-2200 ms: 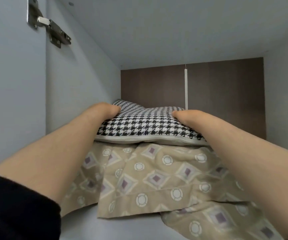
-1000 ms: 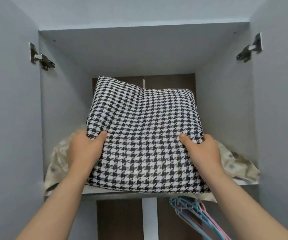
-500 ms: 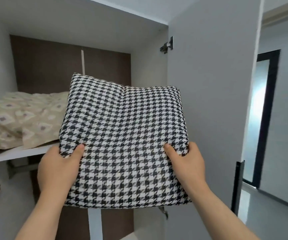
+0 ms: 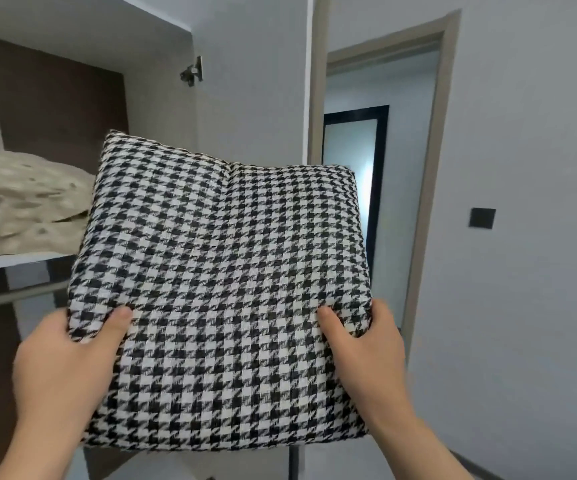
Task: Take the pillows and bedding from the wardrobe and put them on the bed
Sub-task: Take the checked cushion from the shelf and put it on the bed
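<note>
A black-and-white houndstooth pillow fills the middle of the head view, held flat in the air outside the wardrobe. My left hand grips its left edge with the thumb on top. My right hand grips its right edge the same way. Beige patterned bedding lies folded on the wardrobe's upper shelf at the far left. The bed is out of view.
The open wardrobe door stands upright just behind the pillow. To its right, a doorway opens onto a hall with a dark-framed door. A pale wall with a black switch takes up the right side.
Both hands lifted the pillow off the beige bedding and drew it out of the wardrobe. The view has swung to the right, bringing the doorway and wall into sight.
</note>
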A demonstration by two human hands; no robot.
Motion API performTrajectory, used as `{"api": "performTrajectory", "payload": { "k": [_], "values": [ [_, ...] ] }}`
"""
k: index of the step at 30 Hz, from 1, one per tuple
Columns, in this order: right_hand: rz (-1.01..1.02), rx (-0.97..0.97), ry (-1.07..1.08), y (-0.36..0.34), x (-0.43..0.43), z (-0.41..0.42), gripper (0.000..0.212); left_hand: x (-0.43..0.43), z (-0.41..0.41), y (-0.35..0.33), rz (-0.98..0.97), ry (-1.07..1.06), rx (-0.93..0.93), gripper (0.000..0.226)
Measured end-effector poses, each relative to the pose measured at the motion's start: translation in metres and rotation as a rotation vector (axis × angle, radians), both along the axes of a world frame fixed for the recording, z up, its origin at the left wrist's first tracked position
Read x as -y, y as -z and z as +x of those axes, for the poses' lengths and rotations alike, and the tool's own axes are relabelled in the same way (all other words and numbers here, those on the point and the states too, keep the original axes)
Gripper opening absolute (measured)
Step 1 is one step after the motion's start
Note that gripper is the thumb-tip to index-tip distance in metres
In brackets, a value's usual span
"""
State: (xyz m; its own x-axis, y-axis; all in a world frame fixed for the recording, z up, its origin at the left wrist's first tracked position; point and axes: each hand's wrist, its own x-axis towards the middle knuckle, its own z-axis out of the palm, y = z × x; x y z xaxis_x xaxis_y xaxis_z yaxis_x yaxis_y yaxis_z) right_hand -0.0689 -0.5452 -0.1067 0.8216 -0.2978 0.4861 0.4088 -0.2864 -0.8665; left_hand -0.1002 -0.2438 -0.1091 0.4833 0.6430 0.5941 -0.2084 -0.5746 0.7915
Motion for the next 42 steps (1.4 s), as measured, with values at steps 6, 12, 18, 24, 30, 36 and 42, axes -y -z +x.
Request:
{"api": "performTrajectory", "payload": {
  "k": [6, 12, 18, 24, 30, 36, 42],
  "values": [
    [-0.002, 0.000, 0.268, 0.009, 0.113, -0.085, 0.036, 0.121, -0.025, -0.005, 0.015, 0.253, 0.019, 0.025],
    [-0.051, 0.004, 0.527, 0.011, 0.218, -0.176, 0.035, 0.244, -0.046, -0.007, 0.055, 0.514, 0.000, 0.024],
    [-0.116, 0.026, 0.801, 0.010, 0.307, -0.268, 0.031, 0.367, -0.062, -0.001, 0.055, 0.774, 0.012, 0.023],
    [-0.122, -0.059, 1.117, 0.028, 0.395, -0.348, 0.037, 0.509, -0.080, 0.013, 0.109, 1.045, -0.009, 0.025],
    [-0.051, -0.181, 1.416, 0.064, 0.466, -0.407, 0.038, 0.658, -0.093, 0.051, 0.185, 1.331, -0.080, 0.024],
    [0.073, -0.287, 1.679, 0.096, 0.528, -0.423, 0.042, 0.800, -0.094, 0.085, 0.253, 1.597, -0.198, 0.023],
    [0.173, -0.339, 1.849, 0.128, 0.566, -0.441, 0.040, 0.900, -0.113, 0.113, 0.348, 1.770, -0.248, 0.026]
  ]
}}
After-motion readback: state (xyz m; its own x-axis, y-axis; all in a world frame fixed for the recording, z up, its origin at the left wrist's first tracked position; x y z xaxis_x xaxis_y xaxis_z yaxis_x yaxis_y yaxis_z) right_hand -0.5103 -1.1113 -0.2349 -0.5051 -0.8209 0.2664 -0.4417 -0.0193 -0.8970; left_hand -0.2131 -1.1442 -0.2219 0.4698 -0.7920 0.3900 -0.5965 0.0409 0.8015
